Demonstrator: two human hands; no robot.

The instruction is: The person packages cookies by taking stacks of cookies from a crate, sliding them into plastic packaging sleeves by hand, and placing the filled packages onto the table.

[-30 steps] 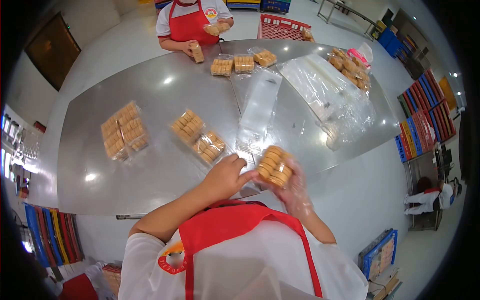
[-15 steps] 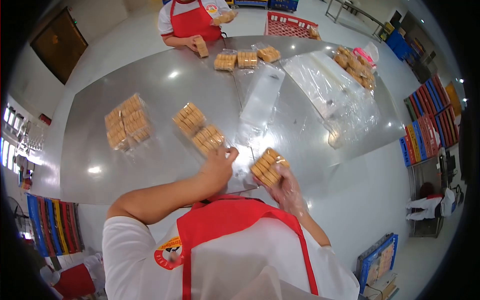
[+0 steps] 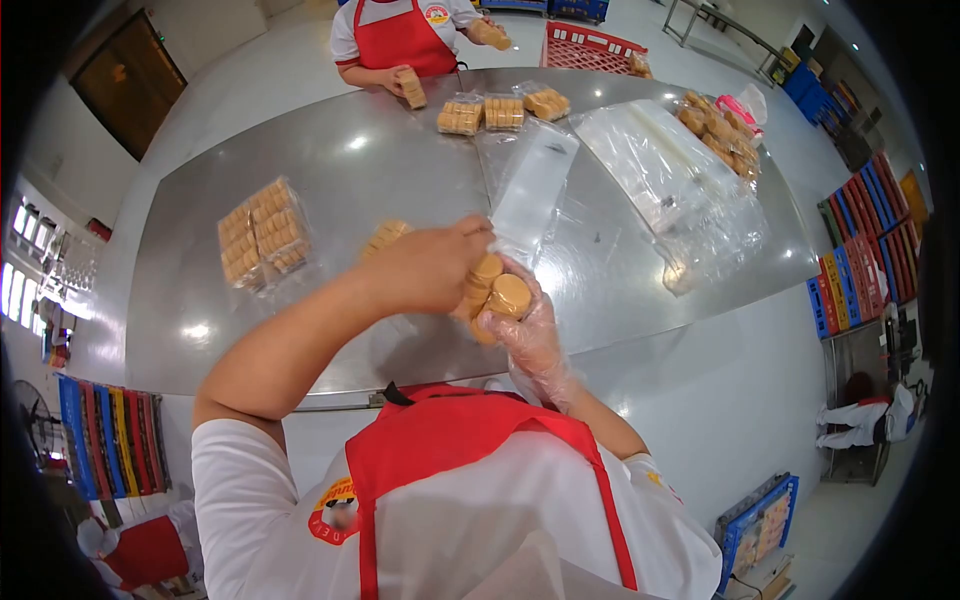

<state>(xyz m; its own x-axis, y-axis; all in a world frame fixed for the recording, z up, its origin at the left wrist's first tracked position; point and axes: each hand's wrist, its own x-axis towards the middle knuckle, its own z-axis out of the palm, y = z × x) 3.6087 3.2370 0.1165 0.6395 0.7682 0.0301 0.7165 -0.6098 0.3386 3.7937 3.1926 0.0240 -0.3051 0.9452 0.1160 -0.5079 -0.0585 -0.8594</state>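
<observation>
My right hand, in a clear plastic glove, is wrapped round a pack of round golden cookies, whose flat ends face up. Just left of it is my bare left hand, knuckles up, its fingers bent together at the upper left of the pack. What those fingers pinch is hidden. Beyond my left wrist, another cookie pack shows in part on the table. A stack of clear plastic bags lies just past my hands.
On the steel table are wrapped cookie packs at left, larger clear bags at right, and bagged round goods. Across it, a person in a red apron holds cookies near several packs. A red crate stands behind.
My right hand has brought its cookie pack up and left, turning the flat ends upward. My left hand has moved up and right from the table packs to meet it.
</observation>
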